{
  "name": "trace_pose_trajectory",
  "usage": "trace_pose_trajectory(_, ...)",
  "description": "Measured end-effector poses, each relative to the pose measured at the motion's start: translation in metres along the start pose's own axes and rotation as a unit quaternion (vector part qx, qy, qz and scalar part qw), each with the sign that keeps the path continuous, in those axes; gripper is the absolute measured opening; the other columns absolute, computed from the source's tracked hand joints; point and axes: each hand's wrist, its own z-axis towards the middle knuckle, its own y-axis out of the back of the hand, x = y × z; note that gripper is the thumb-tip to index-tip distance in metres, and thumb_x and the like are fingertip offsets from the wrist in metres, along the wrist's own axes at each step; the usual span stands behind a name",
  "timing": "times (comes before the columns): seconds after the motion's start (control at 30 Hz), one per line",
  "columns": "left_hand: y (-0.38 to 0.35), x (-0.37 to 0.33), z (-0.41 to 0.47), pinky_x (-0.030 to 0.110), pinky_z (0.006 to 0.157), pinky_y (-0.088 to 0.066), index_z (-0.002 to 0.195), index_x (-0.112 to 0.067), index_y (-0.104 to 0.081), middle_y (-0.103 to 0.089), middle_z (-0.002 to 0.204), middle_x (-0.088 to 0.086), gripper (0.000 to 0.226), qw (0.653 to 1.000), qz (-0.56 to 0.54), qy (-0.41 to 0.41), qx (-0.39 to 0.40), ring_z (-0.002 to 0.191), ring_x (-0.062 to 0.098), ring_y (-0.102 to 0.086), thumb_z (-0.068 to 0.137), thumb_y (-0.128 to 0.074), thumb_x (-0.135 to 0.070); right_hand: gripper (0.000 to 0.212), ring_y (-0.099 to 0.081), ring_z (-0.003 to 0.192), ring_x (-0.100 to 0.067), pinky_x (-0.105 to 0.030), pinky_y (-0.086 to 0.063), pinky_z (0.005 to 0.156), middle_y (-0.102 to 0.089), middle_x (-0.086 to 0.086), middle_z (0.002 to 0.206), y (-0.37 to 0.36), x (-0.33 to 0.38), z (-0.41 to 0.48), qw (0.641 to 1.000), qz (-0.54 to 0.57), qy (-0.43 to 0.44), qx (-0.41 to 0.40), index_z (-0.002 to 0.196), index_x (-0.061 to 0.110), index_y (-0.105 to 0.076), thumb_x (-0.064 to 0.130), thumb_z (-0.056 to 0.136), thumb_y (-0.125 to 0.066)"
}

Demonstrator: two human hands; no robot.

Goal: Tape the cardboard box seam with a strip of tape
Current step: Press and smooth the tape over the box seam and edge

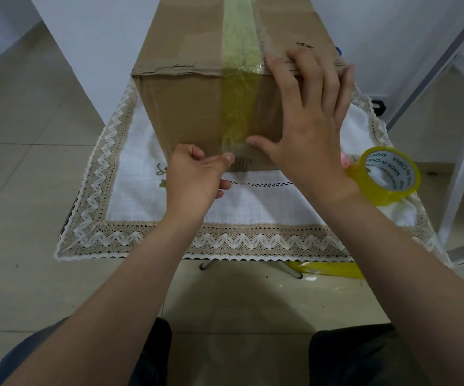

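A brown corrugated cardboard box (186, 107) stands on a white woven tablecloth (253, 207) edged with a beige lace border (253, 240) of zigzag pattern. The box's near top edge is ragged and torn. A yellowish, translucent strip of tape (239, 101), wrinkled and mottled, runs along the top seam, folds over that edge and continues down the middle of the near face.

The right hand (308, 129) lies flat and released against the box. Its spread fingers reach over the upper right edge, and its thumb rests just beside the strip's lower end. The left hand (194, 176) has its fingers curled in, grasping nothing, while its straight thumb presses the strip's bottom end onto the cardboard.

A glossy yellow tape roll (381, 195), with a white printed core, leans on the cloth to the right, behind the right wrist.
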Motion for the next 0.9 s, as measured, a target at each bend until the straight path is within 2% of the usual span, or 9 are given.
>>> trace_pose_trajectory(0.1,-0.001,0.002,0.001,0.031,0.053,-0.057,0.088,-0.026,-0.037,-0.077,0.09,-0.006,0.043,1.0,0.002,-0.004,-0.007,0.045,0.009,-0.067,0.091,-0.079,-0.021,0.124,-0.018,0.156,-0.037,-0.068,-0.006,0.124,-0.028,-0.013,0.166,-0.004,0.0,-0.006,0.999,-0.042,0.0,0.017,0.161,0.026,-0.024,0.068,0.06,-0.084)
trace_pose_trajectory(0.17,-0.002,0.002,0.001,0.033,0.054,-0.058,0.089,-0.026,-0.038,-0.076,0.088,-0.008,0.042,1.0,0.01,-0.01,-0.01,0.045,0.009,-0.067,0.091,-0.08,-0.021,0.123,-0.016,0.156,-0.037,-0.068,-0.007,0.124,-0.027,-0.012,0.167,-0.004,-0.001,-0.006,0.999,-0.036,-0.004,0.023,0.16,0.027,-0.024,0.072,0.061,-0.081)
trace_pose_trajectory(0.3,-0.003,0.003,0.0,0.042,0.063,-0.062,0.088,-0.026,-0.038,-0.078,0.086,-0.008,0.042,0.999,0.028,-0.027,-0.025,0.046,0.011,-0.069,0.091,-0.079,-0.024,0.09,-0.027,0.152,-0.033,-0.066,-0.018,0.122,-0.04,-0.008,0.159,-0.003,0.007,-0.004,0.999,0.016,-0.038,-0.033,0.152,0.026,-0.045,0.074,0.079,-0.066)
trace_pose_trajectory(0.4,-0.005,0.005,0.0,0.05,0.068,-0.063,0.086,-0.027,-0.037,-0.079,0.086,-0.009,0.043,0.998,0.031,-0.032,-0.037,0.045,0.013,-0.069,0.09,-0.08,-0.025,0.079,-0.03,0.149,-0.03,-0.064,-0.024,0.12,-0.046,-0.007,0.156,-0.011,0.012,-0.003,0.996,0.008,-0.052,-0.077,0.147,0.03,-0.044,0.07,0.082,-0.066)
trace_pose_trajectory(0.5,-0.004,0.007,0.001,0.053,0.069,-0.064,0.086,-0.027,-0.039,-0.08,0.085,-0.01,0.042,0.998,0.038,-0.037,-0.044,0.044,0.014,-0.069,0.089,-0.081,-0.027,0.088,-0.025,0.15,-0.031,-0.064,-0.023,0.12,-0.042,-0.009,0.159,-0.017,0.009,-0.004,0.996,0.016,-0.048,-0.075,0.149,0.031,-0.033,0.072,0.079,-0.068)
trace_pose_trajectory(0.67,-0.005,0.008,0.001,0.05,0.067,-0.065,0.086,-0.025,-0.042,-0.08,0.085,-0.009,0.041,0.998,0.031,-0.032,-0.051,0.043,0.014,-0.068,0.088,-0.083,-0.027,0.124,-0.019,0.155,-0.04,-0.069,-0.021,0.12,-0.026,-0.015,0.168,-0.017,0.006,-0.017,0.998,-0.06,-0.023,-0.01,0.156,0.03,-0.017,0.074,0.058,-0.08)
trace_pose_trajectory(0.73,-0.006,0.008,0.001,0.05,0.066,-0.065,0.085,-0.025,-0.042,-0.08,0.086,-0.009,0.041,0.998,0.027,-0.032,-0.055,0.042,0.014,-0.068,0.088,-0.083,-0.026,0.127,-0.02,0.155,-0.041,-0.069,-0.021,0.12,-0.026,-0.015,0.168,-0.016,0.006,-0.016,0.997,-0.068,-0.022,-0.007,0.156,0.031,-0.016,0.076,0.056,-0.08)
trace_pose_trajectory(0.8,-0.007,0.008,0.001,0.05,0.067,-0.065,0.085,-0.026,-0.042,-0.08,0.085,-0.009,0.041,0.997,0.035,-0.034,-0.055,0.043,0.014,-0.068,0.088,-0.083,-0.027,0.12,-0.023,0.154,-0.039,-0.068,-0.021,0.12,-0.03,-0.013,0.166,-0.014,0.007,-0.013,0.998,-0.06,-0.024,-0.018,0.154,0.031,-0.022,0.083,0.059,-0.074)
trace_pose_trajectory(0.9,-0.006,0.008,0.002,0.052,0.068,-0.065,0.085,-0.026,-0.042,-0.08,0.083,-0.007,0.04,0.997,0.043,-0.035,-0.056,0.046,0.015,-0.07,0.088,-0.083,-0.029,0.099,-0.03,0.15,-0.036,-0.066,-0.022,0.119,-0.042,-0.011,0.157,-0.013,0.014,-0.007,0.997,0.007,-0.052,-0.059,0.146,0.027,-0.045,0.084,0.069,-0.067)
